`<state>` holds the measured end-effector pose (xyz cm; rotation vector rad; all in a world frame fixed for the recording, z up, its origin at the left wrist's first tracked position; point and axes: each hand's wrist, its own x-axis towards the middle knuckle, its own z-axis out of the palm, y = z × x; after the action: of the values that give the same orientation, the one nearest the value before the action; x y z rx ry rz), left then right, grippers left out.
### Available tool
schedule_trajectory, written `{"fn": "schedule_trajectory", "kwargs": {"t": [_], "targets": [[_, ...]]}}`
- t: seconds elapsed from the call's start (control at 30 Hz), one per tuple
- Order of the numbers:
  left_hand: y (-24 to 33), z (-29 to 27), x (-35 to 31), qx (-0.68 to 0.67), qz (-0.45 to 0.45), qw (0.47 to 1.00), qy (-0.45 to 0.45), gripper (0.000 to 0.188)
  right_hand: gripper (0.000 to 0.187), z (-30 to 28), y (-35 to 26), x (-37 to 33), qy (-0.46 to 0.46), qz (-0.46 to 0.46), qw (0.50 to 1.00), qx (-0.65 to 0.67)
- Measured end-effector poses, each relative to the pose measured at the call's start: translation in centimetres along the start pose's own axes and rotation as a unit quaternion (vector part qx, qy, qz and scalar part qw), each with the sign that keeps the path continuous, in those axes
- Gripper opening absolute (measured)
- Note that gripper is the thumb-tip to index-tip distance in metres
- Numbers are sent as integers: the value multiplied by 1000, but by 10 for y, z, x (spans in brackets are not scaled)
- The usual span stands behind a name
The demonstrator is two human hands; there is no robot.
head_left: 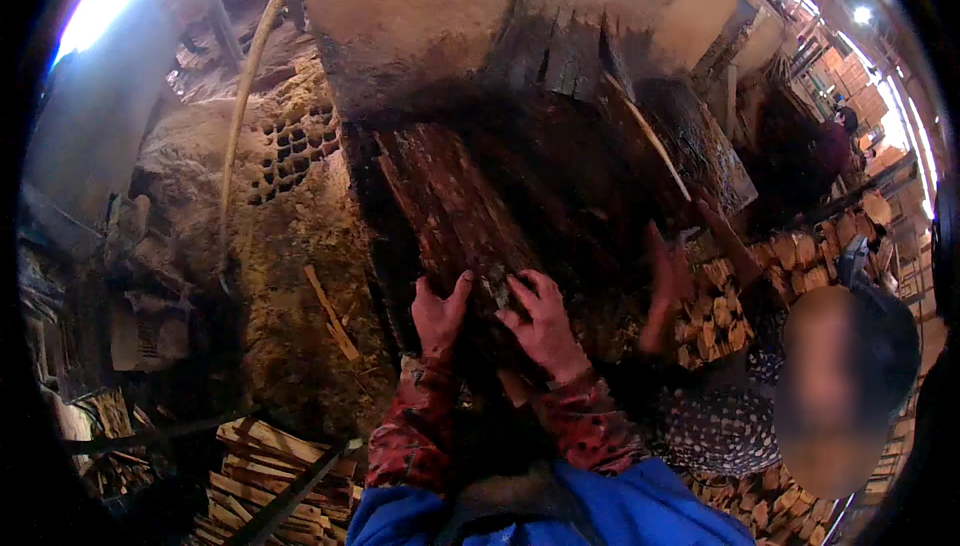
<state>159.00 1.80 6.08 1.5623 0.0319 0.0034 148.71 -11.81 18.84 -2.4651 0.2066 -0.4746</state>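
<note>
A long dark reddish-brown plank [450, 191], rough and wet-looking, slopes away from me toward the wall. My left hand [438, 318] grips its left edge near the close end, thumb over the top and the other fingertips partly hidden. Opposite it, my right hand [548, 326] is on the right edge, with thumb and forefinger reaching inward over the surface. A small greyish patch [496, 291] shows between the two hands; what it is I cannot make out. Red patterned sleeves cover both forearms.
A co-worker in a spotted top [720, 414] is close on my right, one hand [662, 286] reaching into the dark hollow. Split firewood [270, 476] lies at lower left and more logs [800, 256] are stacked at right. A bent pole [240, 116] leans beside the earthen ledge [290, 316].
</note>
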Motion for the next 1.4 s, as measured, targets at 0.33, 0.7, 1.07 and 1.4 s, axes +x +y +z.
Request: {"fn": "schedule_trajectory", "kwargs": {"t": [0.33,0.7,1.07,1.4], "targets": [[31,-7,-2,7,-24,1000,-9,59,59,-45,162,19,-46,170,959,-224],[25,-12,1,55,-24,998,19,64,62,-15,152,-15,-126,118,964,-201],[-4,-13,4,57,-31,998,1,68,30,-30,112,-1,-22,82,995,57],[27,-16,0,69,-28,997,-6,62,26,-50,62,-12,36,222,931,287]]}}
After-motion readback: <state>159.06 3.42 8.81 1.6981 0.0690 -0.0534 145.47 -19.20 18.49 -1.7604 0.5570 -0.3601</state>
